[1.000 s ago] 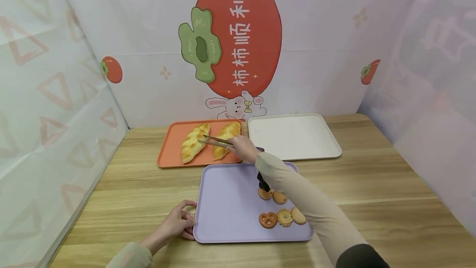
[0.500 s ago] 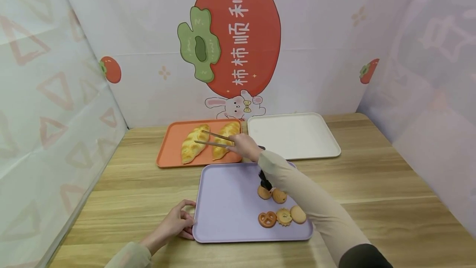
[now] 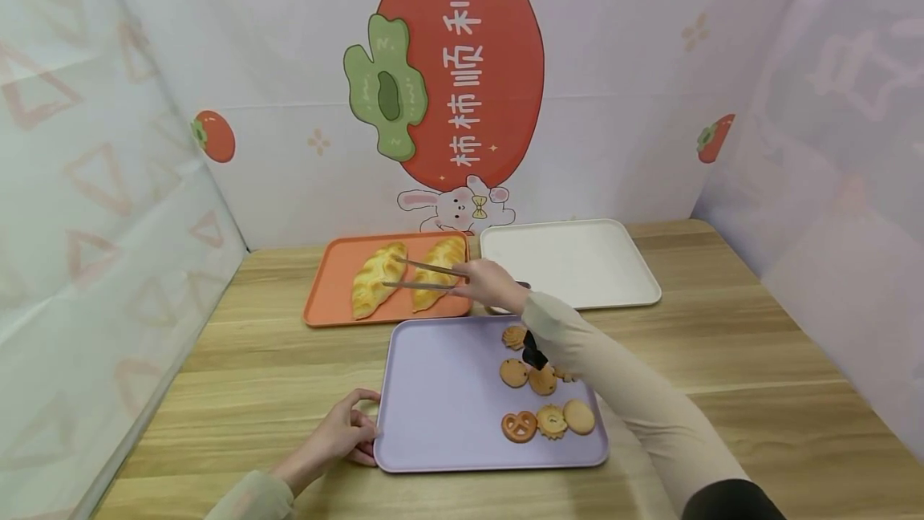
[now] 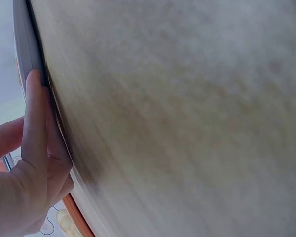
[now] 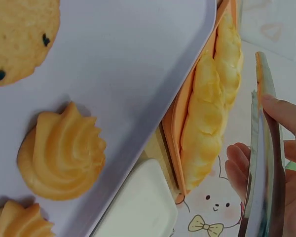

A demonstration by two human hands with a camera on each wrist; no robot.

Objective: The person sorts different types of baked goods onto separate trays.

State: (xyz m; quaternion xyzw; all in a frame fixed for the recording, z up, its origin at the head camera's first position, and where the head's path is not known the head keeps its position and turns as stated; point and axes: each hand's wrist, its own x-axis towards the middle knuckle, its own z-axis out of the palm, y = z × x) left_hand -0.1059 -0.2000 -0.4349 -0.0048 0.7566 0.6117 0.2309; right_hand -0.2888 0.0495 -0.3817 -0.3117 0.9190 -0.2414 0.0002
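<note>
My right hand (image 3: pixel 491 283) grips metal tongs (image 3: pixel 420 286) above the orange tray (image 3: pixel 328 291). Their arms are spread, pointing left across the right bread loaf (image 3: pixel 427 300) with the tips at the left bread loaf (image 3: pixel 370 294). In the right wrist view, fingers and thumb close around the tongs (image 5: pixel 259 177), and both golden loaves lie beyond the purple tray's edge. My left hand (image 3: pixel 338 433) rests against the left rim of the purple tray (image 3: pixel 440 392), its fingers lying along the side wall in the left wrist view.
Several cookies lie on the right side of the purple tray, among them a pretzel (image 3: pixel 520 426), a round cookie (image 3: pixel 579 417) and a swirled one (image 5: pixel 64 153). A white tray (image 3: pixel 577 263) stands behind on the right. Printed cloth walls (image 3: pixel 289 183) enclose the wooden table (image 3: pixel 260 359).
The tongs' arms have spread from close together. My right hand has shifted slightly right, its sleeve uncovering more cookies. The left hand stays at the purple tray; both loaves remain in place.
</note>
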